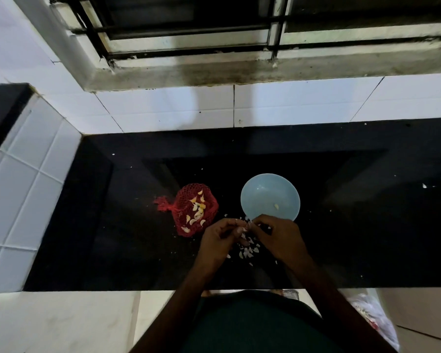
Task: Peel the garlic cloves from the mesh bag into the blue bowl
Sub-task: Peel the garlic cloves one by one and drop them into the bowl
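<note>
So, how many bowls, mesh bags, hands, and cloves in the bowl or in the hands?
Blue bowl: 1
Red mesh bag: 1
Hands: 2, left hand and right hand
Peeled clove in the bowl: 1
Held clove, pinched by both hands: 1
Total: 6

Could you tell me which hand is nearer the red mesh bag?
Left. The left hand is beside the mesh bag; the right hand is farther right, at the blue bowl.

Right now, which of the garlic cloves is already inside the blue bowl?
The single yellowish clove lying alone in the blue bowl, near its right side. The other cloves lie at the red mesh bag, left of the bowl.
</note>
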Tool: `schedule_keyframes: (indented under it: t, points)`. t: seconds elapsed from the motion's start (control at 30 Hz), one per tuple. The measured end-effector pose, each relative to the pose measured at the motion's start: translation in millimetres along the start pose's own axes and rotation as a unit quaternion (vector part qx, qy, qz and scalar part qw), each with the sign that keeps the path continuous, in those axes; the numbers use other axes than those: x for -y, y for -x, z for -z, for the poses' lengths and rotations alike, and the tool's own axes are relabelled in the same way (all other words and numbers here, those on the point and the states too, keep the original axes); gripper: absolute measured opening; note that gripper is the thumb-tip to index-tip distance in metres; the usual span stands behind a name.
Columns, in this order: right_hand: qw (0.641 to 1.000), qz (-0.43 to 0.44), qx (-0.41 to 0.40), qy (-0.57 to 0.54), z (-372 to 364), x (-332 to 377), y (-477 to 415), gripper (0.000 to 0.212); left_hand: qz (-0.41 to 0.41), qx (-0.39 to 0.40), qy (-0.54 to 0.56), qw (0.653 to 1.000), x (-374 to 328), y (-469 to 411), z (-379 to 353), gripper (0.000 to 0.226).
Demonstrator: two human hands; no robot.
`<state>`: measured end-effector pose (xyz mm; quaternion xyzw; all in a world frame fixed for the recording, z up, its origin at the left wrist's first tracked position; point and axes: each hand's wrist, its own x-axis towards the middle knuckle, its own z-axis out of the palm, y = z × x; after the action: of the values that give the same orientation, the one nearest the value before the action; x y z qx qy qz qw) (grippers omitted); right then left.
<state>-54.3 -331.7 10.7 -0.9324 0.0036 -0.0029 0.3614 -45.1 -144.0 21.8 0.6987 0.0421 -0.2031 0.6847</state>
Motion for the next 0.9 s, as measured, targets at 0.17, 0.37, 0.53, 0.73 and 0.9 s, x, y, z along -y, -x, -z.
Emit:
schedule_keyframes:
  t: [0.17, 0.37, 0.53, 0.73, 0.9]
  points:
    - [0.998, -0.036, 0.045, -0.001, -3.1, -6.4, 3.4, 0.007, 0.017, -0.042, -0.021, 0.999, 3.1, -2.0, 6.3, 0.013]
    - [0.997, 0.023, 0.048, -0.064, -10.7, -5.0, 7.4, 0.023, 0.022, -0.032, -0.042, 0.998, 2.8, 0.8, 7.0, 0.020]
    - [0.991, -0.001, 0.059, -0.124, -7.4, 5.4, 4.5, 0.013, 0.006, -0.026, -0.053, 0.998, -0.9, 0.2, 5.8, 0.028]
    - [0.974, -0.026, 0.040, -0.222, -3.9, 9.5, 0.0, 0.011, -0.011, -0.038, -0.122, 0.992, -3.9, 0.7, 6.8, 0.042]
    - [0.963, 0.000, 0.110, -0.244, 3.1, 11.5, -4.3, 0.016, -0.045, 0.008, -0.225, 0.973, -10.0, 0.5, 8.3, 0.046]
